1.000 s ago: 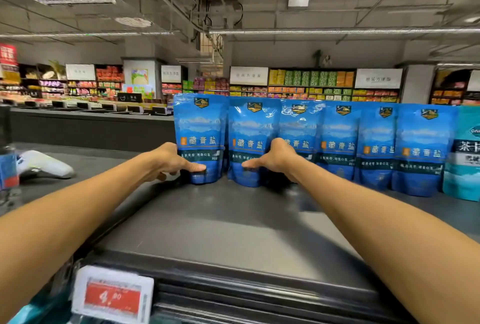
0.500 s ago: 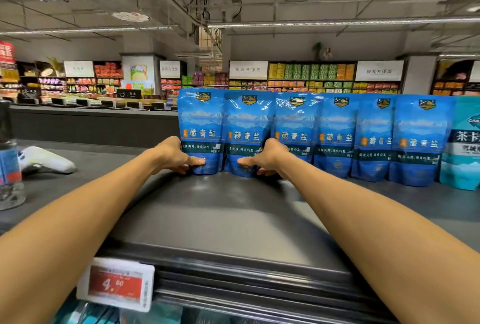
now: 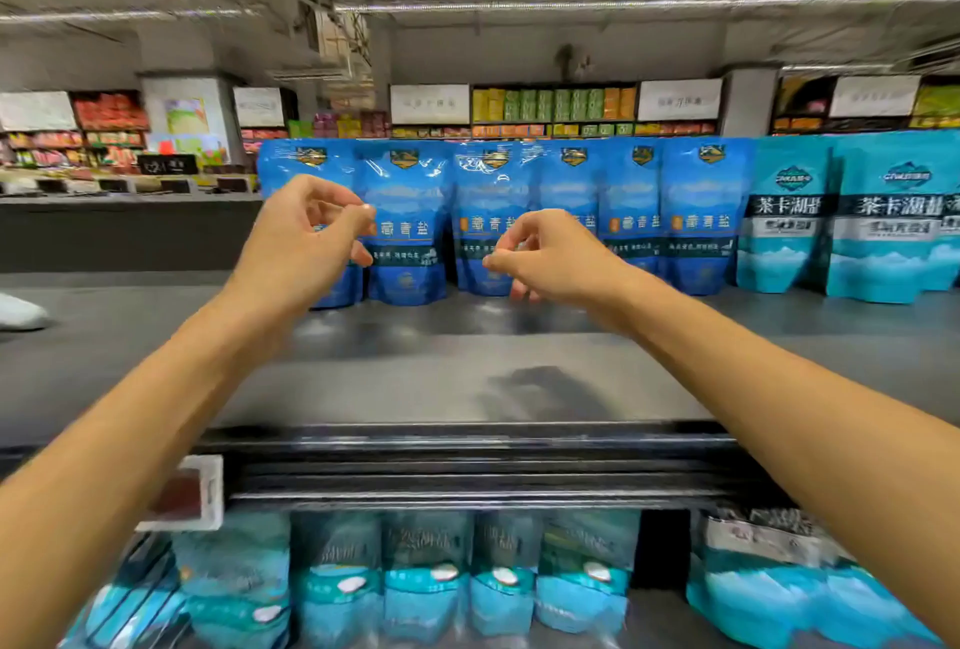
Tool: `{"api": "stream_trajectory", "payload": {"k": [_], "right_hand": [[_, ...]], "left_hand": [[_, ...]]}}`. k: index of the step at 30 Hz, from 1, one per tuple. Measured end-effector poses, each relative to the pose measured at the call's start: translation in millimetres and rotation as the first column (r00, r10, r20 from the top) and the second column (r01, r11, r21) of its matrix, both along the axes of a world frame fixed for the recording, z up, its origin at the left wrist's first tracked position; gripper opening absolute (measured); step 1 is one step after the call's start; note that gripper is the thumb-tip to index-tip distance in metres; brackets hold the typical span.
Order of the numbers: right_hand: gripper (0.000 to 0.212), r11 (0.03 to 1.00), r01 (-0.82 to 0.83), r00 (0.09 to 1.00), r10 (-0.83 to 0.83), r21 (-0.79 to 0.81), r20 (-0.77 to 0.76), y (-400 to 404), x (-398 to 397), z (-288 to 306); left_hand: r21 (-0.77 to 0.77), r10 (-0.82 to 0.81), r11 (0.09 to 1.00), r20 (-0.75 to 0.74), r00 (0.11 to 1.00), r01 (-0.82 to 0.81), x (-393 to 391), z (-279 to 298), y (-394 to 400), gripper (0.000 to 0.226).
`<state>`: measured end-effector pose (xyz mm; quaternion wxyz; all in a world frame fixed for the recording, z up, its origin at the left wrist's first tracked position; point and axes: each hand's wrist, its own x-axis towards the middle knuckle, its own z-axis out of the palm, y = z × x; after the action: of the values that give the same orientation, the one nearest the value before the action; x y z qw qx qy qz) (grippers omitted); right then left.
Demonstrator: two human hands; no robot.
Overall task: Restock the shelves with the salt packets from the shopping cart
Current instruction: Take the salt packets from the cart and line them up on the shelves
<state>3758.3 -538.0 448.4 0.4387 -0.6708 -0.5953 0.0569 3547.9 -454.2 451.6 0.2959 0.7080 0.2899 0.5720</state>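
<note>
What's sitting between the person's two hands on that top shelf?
In the head view, behind the gap between the left hand and right hand, two dark blue salt packets stand upright, held by neither hand.

Six blue salt packets (image 3: pixel 488 217) stand upright side by side in a row at the back of the dark grey top shelf (image 3: pixel 415 378) in front of me, each glossy pouch bearing a gold emblem near its top and a dark band across its middle
</note>
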Motion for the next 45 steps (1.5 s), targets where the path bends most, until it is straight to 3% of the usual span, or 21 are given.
{"api": "stream_trajectory", "payload": {"k": [3, 7, 12, 15, 17, 22, 27, 31, 34, 40, 43, 45], "right_hand": [[0.009, 0.984, -0.088, 0.979, 0.114, 0.156, -0.167, -63.4, 2.2, -8.9], [0.006, 0.943, -0.029, 0.965, 0.113, 0.332, -0.237, -151.7, 16.6, -33.3], [0.004, 0.875, 0.198, 0.945, -0.051, 0.442, -0.323, -268.4, 47.5, -89.7], [0.008, 0.787, 0.411, 0.884, -0.221, 0.460, -0.411, -342.0, 64.7, -128.0], [0.006, 0.717, 0.538, 0.819, -0.321, 0.443, -0.475, -387.7, 74.0, -152.1], [0.004, 0.509, 0.788, 0.605, -0.534, 0.347, -0.591, -507.0, 96.8, -219.6], [0.015, 0.284, 0.942, 0.323, -0.631, 0.177, -0.705, -619.8, 117.8, -302.1], [0.012, 0.170, 0.985, 0.081, -0.633, -0.036, -0.770, -699.9, 124.3, -372.8], [0.013, 0.071, 0.979, -0.112, -0.603, -0.192, -0.790, -748.0, 126.3, -429.8], [0.013, -0.127, 0.838, -0.508, -0.537, -0.531, -0.673, -823.9, 113.0, -575.3], [0.012, -0.172, 0.720, -0.640, -0.542, -0.673, -0.545, -840.2, 102.7, -635.5], [0.011, -0.164, 0.650, -0.676, -0.570, -0.742, -0.467, -844.5, 96.5, -675.6]], "left_hand": [[0.037, -0.268, 0.964, 0.140, 0.953, 0.265, 31.5, -11.1, -60.3, 0.005], [0.003, -0.525, 0.839, 0.263, 0.809, 0.544, 77.5, -43.8, -126.3, 0.008], [0.002, -0.731, 0.654, 0.258, 0.632, 0.756, 141.0, -80.2, -207.9, 0.005], [0.014, -0.864, 0.464, 0.226, 0.449, 0.886, 180.6, -97.2, -263.9, 0.002], [-0.018, -0.906, 0.387, 0.180, 0.383, 0.922, 207.7, -117.0, -299.1, 0.003], [-0.282, -0.943, 0.224, 0.180, 0.281, 0.933, 282.5, -196.6, -390.8, 0.002], [-0.561, -0.971, 0.140, 0.086, 0.225, 0.816, 338.5, -287.1, -498.8, 0.014], [-0.722, -0.996, 0.078, -0.034, 0.077, 0.687, 371.6, -366.9, -581.0, 0.004], [-0.825, -0.991, 0.090, -0.127, -0.028, 0.558, 394.3, -432.7, -632.6, 0.004], [-0.932, -0.918, 0.261, -0.320, -0.233, 0.251, 414.2, -577.7, -707.5, 0.017], [-0.917, -0.866, 0.382, -0.400, -0.299, 0.119, 416.4, -642.7, -714.6, 0.036], [-0.875, -0.811, 0.472, -0.477, -0.339, 0.104, 419.1, -682.6, -712.0, 0.039]]}}
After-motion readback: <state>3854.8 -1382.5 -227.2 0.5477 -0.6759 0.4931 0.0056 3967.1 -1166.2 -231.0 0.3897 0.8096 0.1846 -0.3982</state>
